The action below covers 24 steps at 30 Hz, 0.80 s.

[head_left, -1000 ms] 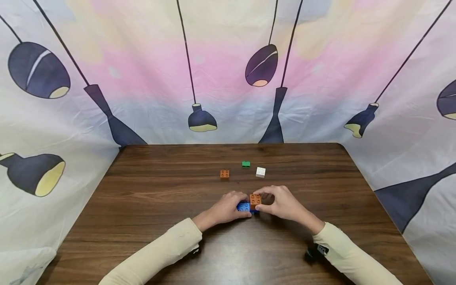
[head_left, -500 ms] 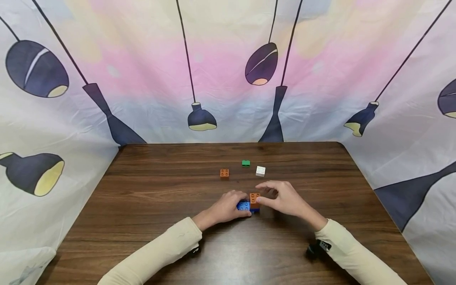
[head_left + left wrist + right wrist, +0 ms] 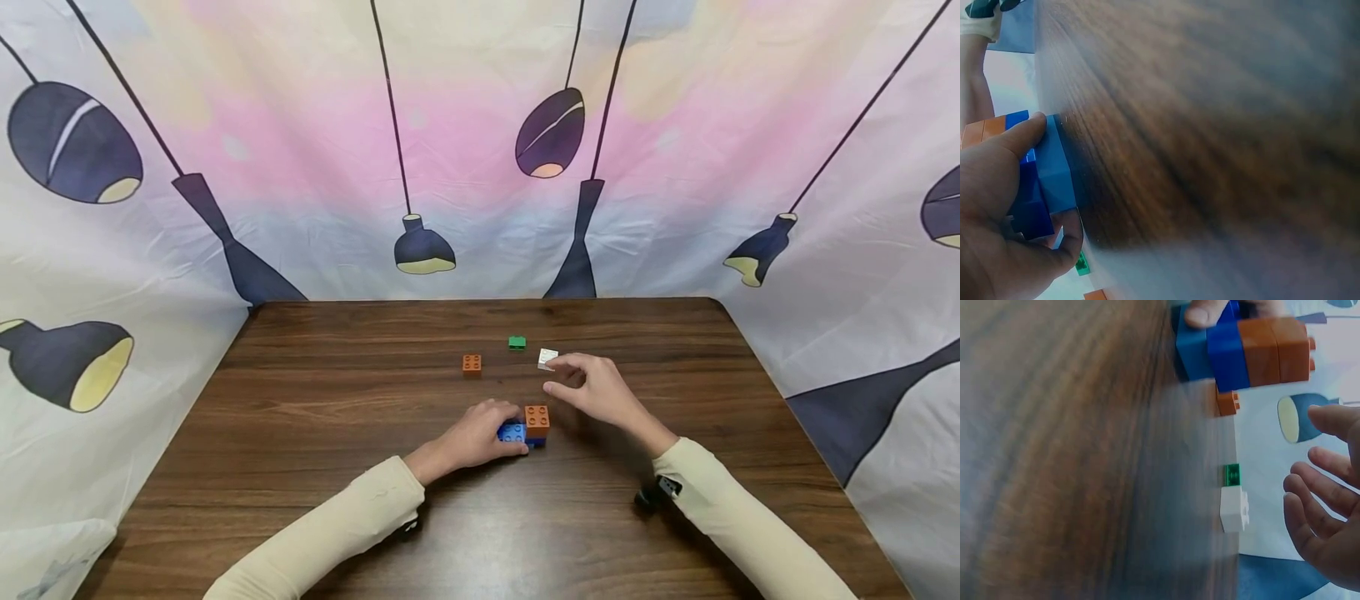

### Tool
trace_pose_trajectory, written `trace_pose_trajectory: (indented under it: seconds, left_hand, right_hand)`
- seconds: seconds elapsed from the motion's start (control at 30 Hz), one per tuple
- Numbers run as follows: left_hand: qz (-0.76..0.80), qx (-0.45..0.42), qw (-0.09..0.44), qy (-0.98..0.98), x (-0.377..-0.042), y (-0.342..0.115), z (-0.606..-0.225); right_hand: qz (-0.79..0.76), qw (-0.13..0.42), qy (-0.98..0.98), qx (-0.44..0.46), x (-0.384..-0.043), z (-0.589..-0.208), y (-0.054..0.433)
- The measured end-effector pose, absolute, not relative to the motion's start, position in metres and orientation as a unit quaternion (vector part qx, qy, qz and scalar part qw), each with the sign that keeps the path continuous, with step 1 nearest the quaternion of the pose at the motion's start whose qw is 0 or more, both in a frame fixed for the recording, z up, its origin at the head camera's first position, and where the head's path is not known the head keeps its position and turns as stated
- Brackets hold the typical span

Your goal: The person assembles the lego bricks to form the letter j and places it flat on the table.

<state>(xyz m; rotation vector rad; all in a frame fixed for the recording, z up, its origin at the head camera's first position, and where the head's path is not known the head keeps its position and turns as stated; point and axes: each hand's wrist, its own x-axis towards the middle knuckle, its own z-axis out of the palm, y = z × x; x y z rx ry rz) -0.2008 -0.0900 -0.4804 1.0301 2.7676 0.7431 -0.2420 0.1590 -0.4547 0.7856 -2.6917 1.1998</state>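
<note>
My left hand [image 3: 472,435] grips a built stack of toy bricks, thumb at the front and fingers behind. In the right wrist view the stack has a light blue brick [image 3: 1194,357] against the table, a dark blue brick [image 3: 1229,361] above it and two orange bricks [image 3: 1261,353] on top. Part of the blue layer is hidden by the left hand. My right hand [image 3: 606,392] holds nothing; its fingers are loosely bent and apart. In the head view its fingertips overlap the near edge of a white brick [image 3: 546,357].
A loose orange brick [image 3: 472,365] lies beyond the left hand. A small green brick [image 3: 517,342] sits farther back, left of the white one. All rest on a dark wooden table [image 3: 337,367] backed by a printed cloth [image 3: 315,167] with lamp drawings.
My right hand has let go of the orange bricks on the stack and moved away from me to the white brick. The left hand has kept its grip on the stack.
</note>
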Motion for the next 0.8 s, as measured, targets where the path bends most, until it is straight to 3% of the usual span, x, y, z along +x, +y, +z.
trace_pose_trajectory:
  seconds: [0.43, 0.8]
  left_hand:
    - [0.242, 0.334, 0.056, 0.909, -0.202, -0.09, -0.48]
    - [0.244, 0.333, 0.061, 0.909, -0.201, -0.091, -0.48]
  right_hand:
    - [0.38, 0.054, -0.902, 0.199, -0.279, -0.462, 0.157]
    - [0.37, 0.016, -0.914, 0.166, -0.296, -0.471, 0.156]
